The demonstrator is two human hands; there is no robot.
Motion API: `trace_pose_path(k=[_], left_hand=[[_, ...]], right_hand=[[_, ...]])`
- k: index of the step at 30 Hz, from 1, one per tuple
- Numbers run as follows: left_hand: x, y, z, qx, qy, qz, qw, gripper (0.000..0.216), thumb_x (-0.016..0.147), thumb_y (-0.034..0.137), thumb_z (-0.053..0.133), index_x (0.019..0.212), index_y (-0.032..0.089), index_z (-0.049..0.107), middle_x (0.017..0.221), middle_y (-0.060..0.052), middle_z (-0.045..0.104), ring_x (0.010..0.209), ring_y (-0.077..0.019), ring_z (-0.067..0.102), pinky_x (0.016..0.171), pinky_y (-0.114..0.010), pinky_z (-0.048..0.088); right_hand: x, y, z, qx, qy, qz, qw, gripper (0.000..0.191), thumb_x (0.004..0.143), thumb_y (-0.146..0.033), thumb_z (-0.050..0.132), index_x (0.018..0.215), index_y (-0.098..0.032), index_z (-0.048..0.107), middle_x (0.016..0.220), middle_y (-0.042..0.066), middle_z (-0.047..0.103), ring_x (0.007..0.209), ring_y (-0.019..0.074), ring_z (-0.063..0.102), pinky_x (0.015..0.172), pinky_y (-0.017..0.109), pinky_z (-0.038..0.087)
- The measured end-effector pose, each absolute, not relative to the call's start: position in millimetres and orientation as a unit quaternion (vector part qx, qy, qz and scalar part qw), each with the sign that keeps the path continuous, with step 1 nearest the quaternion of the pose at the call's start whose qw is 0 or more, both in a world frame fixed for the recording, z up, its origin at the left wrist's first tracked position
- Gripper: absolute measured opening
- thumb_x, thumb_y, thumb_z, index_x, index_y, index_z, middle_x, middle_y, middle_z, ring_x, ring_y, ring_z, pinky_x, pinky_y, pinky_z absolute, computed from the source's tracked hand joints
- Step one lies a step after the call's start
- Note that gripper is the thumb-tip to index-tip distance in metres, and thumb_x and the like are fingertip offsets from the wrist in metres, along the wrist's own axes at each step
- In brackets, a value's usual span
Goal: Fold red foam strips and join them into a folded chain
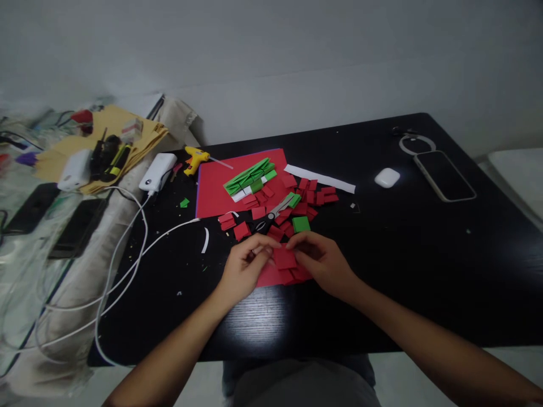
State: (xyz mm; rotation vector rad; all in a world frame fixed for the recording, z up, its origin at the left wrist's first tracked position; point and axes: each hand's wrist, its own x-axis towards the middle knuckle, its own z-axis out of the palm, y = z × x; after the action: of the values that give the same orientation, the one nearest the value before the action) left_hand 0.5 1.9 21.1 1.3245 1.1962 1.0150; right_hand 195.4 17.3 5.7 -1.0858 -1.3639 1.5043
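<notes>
Between my two hands is a small folded piece of red paper (285, 258). My left hand (249, 265) pinches its left edge with thumb and forefinger. On the other side, my right hand (321, 261) pinches the upper right part. More red paper lies under and around my fingers on the table. Just beyond sit a green paper square (301, 224) and scissors (274, 215) with dark handles, lying among several loose red folded pieces (311, 196). Farther back, a row of green folded strips (250, 176) rests on a large red sheet (210, 189).
A yellow glue gun (195, 160) lies at the sheet's back left corner. A white paper strip (320, 178) crosses behind the pieces. White cables (144, 249) trail along the left. At right are a white earbud case (387, 177) and a phone (445, 176) on the black table (424, 271).
</notes>
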Motion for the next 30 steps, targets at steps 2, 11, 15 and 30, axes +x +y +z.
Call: trace_pose_path(k=[2, 11, 15, 30], left_hand=[[-0.1, 1.8, 22.3, 0.551, 0.490, 0.420, 0.530, 0.016, 0.094, 0.026, 0.060, 0.092, 0.018, 0.074, 0.077, -0.003, 0.072, 0.067, -0.0150, 0.065, 0.066, -0.026, 0.050], [3.4, 0.1, 16.5, 0.537, 0.509, 0.422, 0.524, 0.010, 0.088, 0.025, 0.071, 0.093, 0.017, 0.069, 0.065, 0.002, 0.061, 0.060, -0.0122, 0.061, 0.060, -0.023, 0.046], [2.5, 1.3, 17.2, 0.540, 0.512, 0.437, 0.506, 0.010, 0.089, 0.026, 0.070, 0.091, 0.017, 0.071, 0.066, 0.002, 0.062, 0.057, -0.0112, 0.057, 0.057, -0.023, 0.043], [0.6, 0.2, 17.0, 0.564, 0.476, 0.472, 0.482, 0.012, 0.092, 0.016, 0.062, 0.100, 0.018, 0.069, 0.083, -0.001, 0.068, 0.075, -0.0124, 0.062, 0.069, -0.022, 0.048]], right_hand=[[196.9, 18.7, 6.7, -0.437, -0.546, 0.589, 0.405, 0.013, 0.082, -0.018, 0.061, 0.085, -0.022, 0.073, 0.086, 0.002, 0.075, 0.080, 0.0179, 0.070, 0.074, 0.029, 0.055], [201.6, 21.8, 12.5, -0.447, -0.561, 0.581, 0.384, 0.024, 0.087, -0.021, 0.056, 0.088, -0.023, 0.079, 0.084, 0.001, 0.075, 0.078, 0.0178, 0.067, 0.074, 0.030, 0.051], [200.5, 21.3, 12.9, -0.433, -0.554, 0.600, 0.380, 0.022, 0.085, -0.020, 0.059, 0.091, -0.024, 0.080, 0.084, 0.001, 0.074, 0.076, 0.0175, 0.067, 0.072, 0.030, 0.053], [199.4, 21.2, 8.4, -0.411, -0.514, 0.624, 0.422, 0.016, 0.080, -0.022, 0.078, 0.095, -0.025, 0.081, 0.093, 0.002, 0.081, 0.086, 0.0187, 0.076, 0.081, 0.031, 0.061]])
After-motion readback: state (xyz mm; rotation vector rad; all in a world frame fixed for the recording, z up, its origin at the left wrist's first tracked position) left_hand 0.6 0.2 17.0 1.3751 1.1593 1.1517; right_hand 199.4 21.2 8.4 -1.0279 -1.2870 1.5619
